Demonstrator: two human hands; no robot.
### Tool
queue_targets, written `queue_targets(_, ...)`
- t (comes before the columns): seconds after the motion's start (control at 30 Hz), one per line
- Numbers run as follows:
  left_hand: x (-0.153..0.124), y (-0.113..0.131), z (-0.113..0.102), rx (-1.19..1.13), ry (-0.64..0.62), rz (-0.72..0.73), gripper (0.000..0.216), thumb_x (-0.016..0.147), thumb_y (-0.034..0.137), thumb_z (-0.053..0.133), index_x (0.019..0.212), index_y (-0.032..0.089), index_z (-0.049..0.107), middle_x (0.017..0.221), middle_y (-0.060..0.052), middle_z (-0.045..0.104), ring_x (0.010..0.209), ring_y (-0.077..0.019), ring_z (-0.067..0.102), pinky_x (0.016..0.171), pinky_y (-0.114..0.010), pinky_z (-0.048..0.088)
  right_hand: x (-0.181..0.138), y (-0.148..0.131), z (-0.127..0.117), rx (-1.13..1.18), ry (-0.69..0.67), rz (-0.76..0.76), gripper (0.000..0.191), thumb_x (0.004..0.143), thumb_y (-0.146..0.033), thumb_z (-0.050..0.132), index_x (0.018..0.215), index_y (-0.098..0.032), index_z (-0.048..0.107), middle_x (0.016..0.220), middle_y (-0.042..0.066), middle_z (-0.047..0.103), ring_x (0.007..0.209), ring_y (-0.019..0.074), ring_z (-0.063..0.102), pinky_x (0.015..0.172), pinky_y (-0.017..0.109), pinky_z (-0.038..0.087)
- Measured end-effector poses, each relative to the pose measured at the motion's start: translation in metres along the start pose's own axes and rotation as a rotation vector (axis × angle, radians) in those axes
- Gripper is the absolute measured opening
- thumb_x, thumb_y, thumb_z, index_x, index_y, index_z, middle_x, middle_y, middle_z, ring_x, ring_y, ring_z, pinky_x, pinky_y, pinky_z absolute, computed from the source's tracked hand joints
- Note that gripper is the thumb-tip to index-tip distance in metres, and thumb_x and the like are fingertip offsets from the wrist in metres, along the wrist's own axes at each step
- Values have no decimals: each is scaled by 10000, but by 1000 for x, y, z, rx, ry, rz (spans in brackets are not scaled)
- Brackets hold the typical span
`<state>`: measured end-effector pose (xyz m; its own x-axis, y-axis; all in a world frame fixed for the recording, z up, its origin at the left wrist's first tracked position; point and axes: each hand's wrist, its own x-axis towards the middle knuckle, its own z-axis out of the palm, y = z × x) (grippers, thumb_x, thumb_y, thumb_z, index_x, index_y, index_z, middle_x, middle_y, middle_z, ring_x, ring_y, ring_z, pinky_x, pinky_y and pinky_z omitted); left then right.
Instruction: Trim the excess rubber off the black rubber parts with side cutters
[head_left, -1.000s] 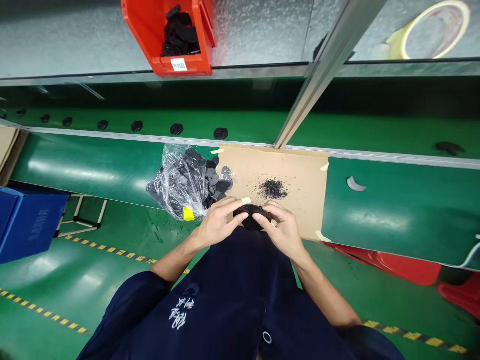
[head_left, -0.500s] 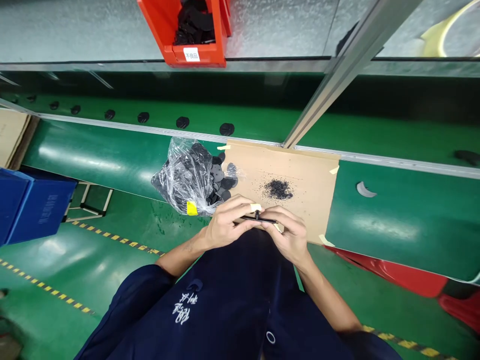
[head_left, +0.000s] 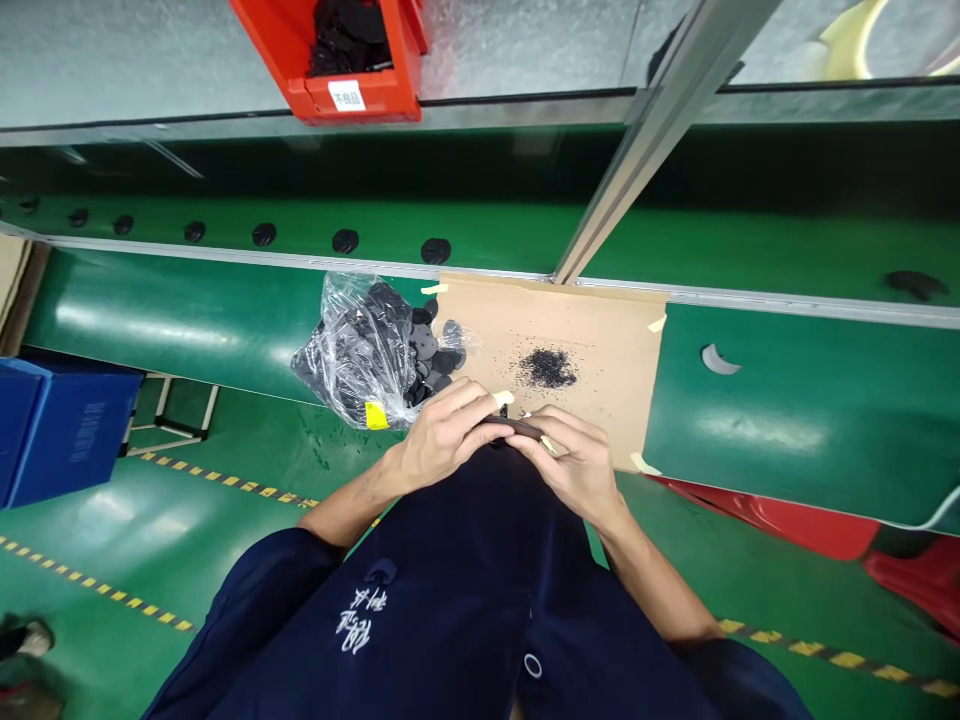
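Between my two hands is a thin black disc-like part (head_left: 517, 427), held nearly edge-on in front of my dark blue smock. My left hand (head_left: 442, 432) grips its left side between thumb and fingers; one fingertip wears a pale yellow covering. My right hand (head_left: 579, 465) pinches the right side, also with a pale covering on a finger. A small black piece stands up from the part near the left fingertips. Just beyond my hands lies a pile of tiny black pieces (head_left: 549, 368) on a taped cardboard sheet (head_left: 600, 325).
Left of the cardboard, a clear plastic bag (head_left: 349, 350) spills flat black discs (head_left: 424, 343). Several black parts sit along the green conveyor belt (head_left: 495, 230). A red bin (head_left: 405, 95) stands on the shelf. A metal post (head_left: 630, 160) rises behind the cardboard. A grey crescent piece (head_left: 720, 360) lies right.
The part has tilted in my hands, so more of its dark face shows and its right end dips. Both hands stay on it. The whole view has shifted slightly.
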<state>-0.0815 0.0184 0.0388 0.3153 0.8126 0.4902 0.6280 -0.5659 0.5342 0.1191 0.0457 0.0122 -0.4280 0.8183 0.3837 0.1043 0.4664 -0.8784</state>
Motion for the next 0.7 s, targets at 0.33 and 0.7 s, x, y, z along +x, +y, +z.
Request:
queue_targets(0.33, 0, -3, -1, -62, -26, -46, 297, 1010, 359, 616, 1207, 147, 681, 878, -56, 638, 802, -163, 593, 738, -288, 521, -2, 0, -3, -14, -19, -5, 92, 973, -249, 687, 978, -186, 755, 771, 38, 671, 652, 151, 619, 602, 281, 513)
queue_targets(0.7, 1, 8, 3, -298, 147, 8, 258, 929, 288, 746, 1158, 170, 733, 947, -77, 760, 826, -151, 693, 752, -289, 573, -1, -5, -9, 59, -14, -126, 177, 977, -216, 676, 1118, -228, 783, 910, 69, 758, 788, 184, 720, 690, 314, 604)
